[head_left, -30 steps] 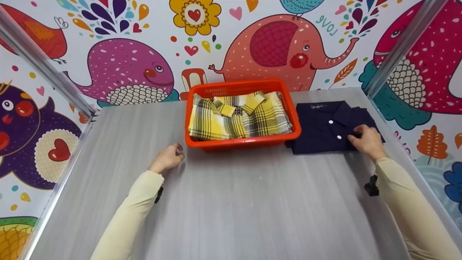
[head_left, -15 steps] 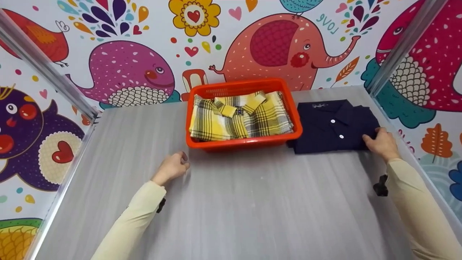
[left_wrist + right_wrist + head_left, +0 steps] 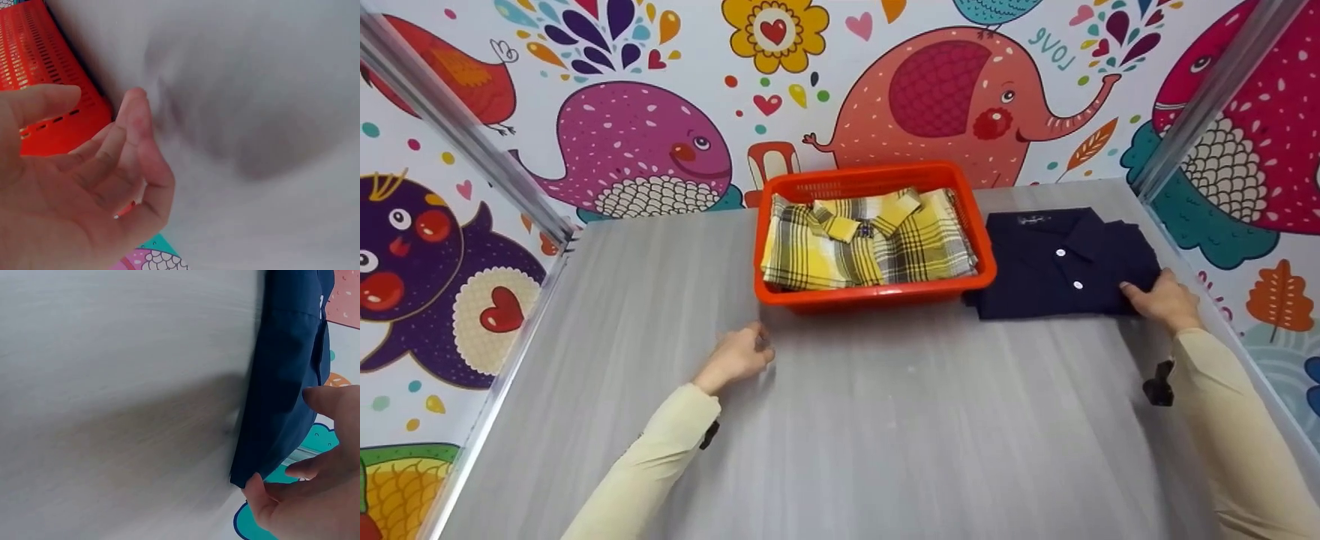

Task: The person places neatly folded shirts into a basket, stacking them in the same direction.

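Observation:
A folded navy shirt (image 3: 1035, 274) with white buttons lies on the table right of the basket, its collar towards the far side. My right hand (image 3: 1166, 300) holds its right edge, thumb on top and the other fingers at the side. In the right wrist view, a fingertip (image 3: 256, 481) is at the corner of the folded shirt (image 3: 287, 360). My left hand (image 3: 737, 356) hovers just above the table, in front of the basket's left corner. Its fingers are loosely bent and hold nothing, as the left wrist view also shows.
A red plastic basket (image 3: 877, 292) stands at the back middle, close to the navy shirt. Inside it lies a folded yellow plaid shirt (image 3: 825, 262). Walls with cartoon animals (image 3: 645, 142) and metal corner posts enclose the grey table (image 3: 900, 420).
My right hand has slid rightwards from the top of the navy shirt to its right edge. My left hand has moved a little right and nearer to me. The basket stays put.

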`<state>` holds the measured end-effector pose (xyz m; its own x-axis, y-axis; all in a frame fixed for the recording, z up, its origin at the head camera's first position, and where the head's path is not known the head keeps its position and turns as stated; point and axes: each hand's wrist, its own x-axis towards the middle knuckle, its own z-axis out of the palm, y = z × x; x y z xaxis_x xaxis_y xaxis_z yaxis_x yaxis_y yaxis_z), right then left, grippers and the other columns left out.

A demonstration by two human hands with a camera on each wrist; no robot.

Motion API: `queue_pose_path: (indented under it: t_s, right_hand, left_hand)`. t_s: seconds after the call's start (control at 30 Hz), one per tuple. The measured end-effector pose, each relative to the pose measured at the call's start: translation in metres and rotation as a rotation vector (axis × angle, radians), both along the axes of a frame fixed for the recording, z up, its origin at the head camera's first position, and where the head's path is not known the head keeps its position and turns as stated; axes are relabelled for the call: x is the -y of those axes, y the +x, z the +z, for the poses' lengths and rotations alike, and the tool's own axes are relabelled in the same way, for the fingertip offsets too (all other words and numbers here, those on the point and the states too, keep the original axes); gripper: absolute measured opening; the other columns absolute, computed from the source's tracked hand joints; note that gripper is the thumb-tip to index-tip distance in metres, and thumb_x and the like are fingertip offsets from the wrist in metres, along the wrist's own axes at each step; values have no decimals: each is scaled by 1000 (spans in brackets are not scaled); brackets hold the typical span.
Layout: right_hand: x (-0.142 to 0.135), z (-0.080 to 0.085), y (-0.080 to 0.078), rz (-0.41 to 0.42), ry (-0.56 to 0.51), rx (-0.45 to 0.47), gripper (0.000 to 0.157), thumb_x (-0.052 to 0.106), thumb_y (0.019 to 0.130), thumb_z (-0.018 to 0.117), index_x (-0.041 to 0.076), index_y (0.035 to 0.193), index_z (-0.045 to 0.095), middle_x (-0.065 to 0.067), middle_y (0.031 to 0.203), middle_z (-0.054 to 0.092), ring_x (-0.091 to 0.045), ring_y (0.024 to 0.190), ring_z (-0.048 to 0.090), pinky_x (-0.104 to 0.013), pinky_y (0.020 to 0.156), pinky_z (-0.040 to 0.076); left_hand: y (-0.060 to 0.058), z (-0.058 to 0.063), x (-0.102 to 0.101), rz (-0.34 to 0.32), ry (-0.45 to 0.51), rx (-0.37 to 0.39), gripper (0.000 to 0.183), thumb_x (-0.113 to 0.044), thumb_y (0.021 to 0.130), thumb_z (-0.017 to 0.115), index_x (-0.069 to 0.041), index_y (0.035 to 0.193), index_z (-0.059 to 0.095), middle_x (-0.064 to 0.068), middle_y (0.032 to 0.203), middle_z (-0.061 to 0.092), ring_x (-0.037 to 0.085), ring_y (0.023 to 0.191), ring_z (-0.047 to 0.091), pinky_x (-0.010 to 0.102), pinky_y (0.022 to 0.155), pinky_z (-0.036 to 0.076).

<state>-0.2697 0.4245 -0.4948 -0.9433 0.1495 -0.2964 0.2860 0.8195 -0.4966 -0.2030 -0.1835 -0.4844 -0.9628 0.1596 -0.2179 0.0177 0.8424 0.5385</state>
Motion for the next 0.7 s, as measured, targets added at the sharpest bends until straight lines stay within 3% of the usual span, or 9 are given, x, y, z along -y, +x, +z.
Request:
queue_pose_path:
  t_s: [0.27,0.4,0.53,0.7]
  right_hand:
    - [-5,-1,8,-9,96,22,85,45,99,37,-37,120,29,-54,118,26,-64,107,23,-68,93,22]
    - [-2,-5,12,-64,75,26,84,43,99,41,-34,126,23,-53,121,22,-61,109,19,-67,95,22]
    - [5,-13,14,-101,72,-38,77,34,99,44,-33,129,19,-55,121,19,-63,111,20,-67,97,23]
    - [5,-15,20,-20,89,-136,66,20,98,48,-34,126,23,-57,120,27,-67,113,28,-67,98,26]
  left_hand:
    - [1,-5,-17,-30,31,6,21,-4,83,63,4,102,60,15,88,63,26,74,58,41,69,50]
    - [2,-8,-24,-52,42,7,19,-4,82,64,3,100,61,16,90,65,26,75,59,42,70,51]
    - [2,-11,-29,-78,40,-11,17,-3,82,63,3,97,62,17,90,66,27,76,60,43,71,51]
    - [2,-14,-36,-104,42,-28,14,-2,82,62,3,95,63,14,86,65,26,76,60,43,71,51]
